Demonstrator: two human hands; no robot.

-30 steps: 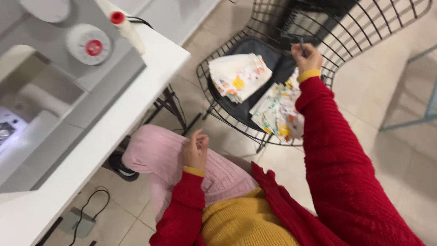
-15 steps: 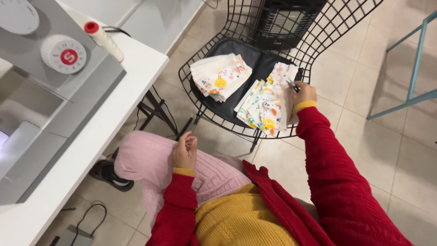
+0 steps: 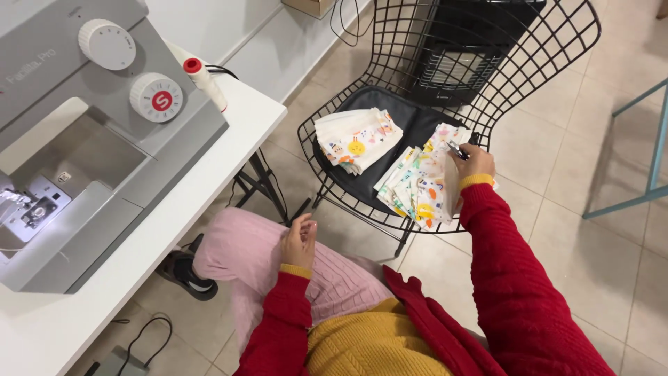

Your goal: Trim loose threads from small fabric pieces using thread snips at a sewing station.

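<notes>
Both hands belong to a seated person in red sleeves. Their right hand (image 3: 472,163) reaches out to a black wire chair (image 3: 557,42) and rests on the upper right edge of a fanned pile of printed cloth pieces (image 3: 417,184). Its fingers are curled around a small thin dark tool (image 3: 456,148), whose tip pokes out above the knuckles; what kind of tool it is cannot be made out. Whether that hand also pinches the top piece of cloth is unclear, since the fingers cover the spot.

The left hand (image 3: 299,240) sits on the person's lap, on pink knit trousers (image 3: 243,257), fingers loosely bent and holding nothing. It is well apart from the pile.

The pile lies on the dark seat cushion (image 3: 417,125), at the front right of the chair, partly under the right wrist. A second stack of the same cloth (image 3: 355,139) lies just beside it to the left, not touched by either hand.

A grey sewing machine (image 3: 83,139) stands on a white table (image 3: 209,181) at the left, cut off by the frame edge. A black heater (image 3: 473,42) shows behind the chair's wire back, partly screened by it. A foot pedal (image 3: 115,363) and its cable lie on the tiled floor, half out of view.
</notes>
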